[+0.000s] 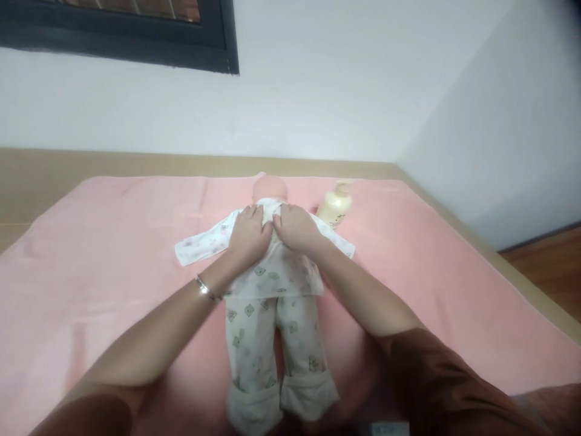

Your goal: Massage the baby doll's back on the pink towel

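A baby doll in a white printed top (290,278) and matching trousers (252,339) lies stretched out, its bald head (270,186) at the far end. No face shows on it, and the sleeves spread out to both sides. My left hand (250,235) rests on the upper left of the doll's torso, fingers laid over the cloth and thumb toward the middle. Beside it, my right hand (297,227) lies over the upper right, its fingers partly hidden by the back of the hand. The two thumbs almost meet at the centre.
Just right of the doll's head stands a cream pump bottle (336,204). A pink mat (136,242) covers the wooden-edged surface (36,175). White walls (318,91) rise behind and at the right, with a dark window frame (218,36) at upper left.
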A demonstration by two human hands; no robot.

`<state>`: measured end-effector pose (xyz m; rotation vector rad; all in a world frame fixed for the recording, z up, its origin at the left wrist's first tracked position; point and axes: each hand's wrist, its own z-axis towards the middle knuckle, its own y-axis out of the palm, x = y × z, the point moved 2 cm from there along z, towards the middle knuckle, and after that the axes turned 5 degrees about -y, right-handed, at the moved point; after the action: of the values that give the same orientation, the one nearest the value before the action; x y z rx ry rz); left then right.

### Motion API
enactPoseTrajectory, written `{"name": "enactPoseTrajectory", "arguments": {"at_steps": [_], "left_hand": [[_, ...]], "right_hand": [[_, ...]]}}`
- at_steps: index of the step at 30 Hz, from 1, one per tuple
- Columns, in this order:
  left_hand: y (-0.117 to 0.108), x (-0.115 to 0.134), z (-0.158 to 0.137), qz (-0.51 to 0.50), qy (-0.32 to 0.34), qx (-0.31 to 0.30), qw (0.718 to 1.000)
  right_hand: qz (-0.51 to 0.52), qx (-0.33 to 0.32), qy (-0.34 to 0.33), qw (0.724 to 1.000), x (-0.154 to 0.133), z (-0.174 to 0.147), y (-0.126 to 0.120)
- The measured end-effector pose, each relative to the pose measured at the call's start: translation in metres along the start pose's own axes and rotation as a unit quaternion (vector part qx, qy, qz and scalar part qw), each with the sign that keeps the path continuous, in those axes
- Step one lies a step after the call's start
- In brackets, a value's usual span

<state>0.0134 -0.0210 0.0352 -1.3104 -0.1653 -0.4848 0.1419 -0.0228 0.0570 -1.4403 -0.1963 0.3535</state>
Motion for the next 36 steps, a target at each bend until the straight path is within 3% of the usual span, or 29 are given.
{"name": "enactPoseTrajectory", "arguments": {"at_steps": [3, 5, 8, 12, 17, 22, 27, 29, 36], "left_hand": [[0.000, -0.014, 0.011, -0.070, -0.005, -0.018, 0.997], [0.000, -0.022, 0.016, -0.122, 0.002, -0.012, 0.992], [-0.001, -0.024, 0.017, -0.127, 0.003, 0.001, 0.992], [-0.005, -0.009, 0.006, -0.006, 0.012, -0.002, 1.000], [-0.011, 0.009, -0.009, 0.100, 0.057, -0.001, 0.993], [-0.010, -0.003, 0.006, -0.004, 0.018, -0.048, 0.999], [-0.005, -0.019, 0.020, -0.058, 0.016, -0.047, 0.997], [-0.004, -0.019, 0.020, -0.046, 0.014, -0.042, 0.998], [-0.010, -0.002, 0.005, 0.051, 0.020, -0.036, 0.998]], "right_hand": [[-0.034, 0.014, -0.029, 0.999, -0.016, -0.012, 0.000], [-0.057, 0.030, -0.090, 0.994, -0.026, -0.020, 0.000], [-0.028, 0.034, -0.136, 0.990, -0.029, -0.023, -0.001], [0.058, 0.036, -0.067, 0.995, -0.010, -0.007, 0.001], [0.067, 0.045, 0.019, 0.997, 0.008, 0.010, 0.009], [0.017, 0.037, -0.013, 0.999, -0.007, -0.003, 0.008], [-0.044, 0.049, -0.130, 0.989, -0.025, -0.022, 0.006], [-0.033, 0.049, -0.147, 0.987, -0.023, -0.021, 0.003], [0.105, 0.009, -0.027, 0.994, 0.009, 0.006, 0.003]]}}
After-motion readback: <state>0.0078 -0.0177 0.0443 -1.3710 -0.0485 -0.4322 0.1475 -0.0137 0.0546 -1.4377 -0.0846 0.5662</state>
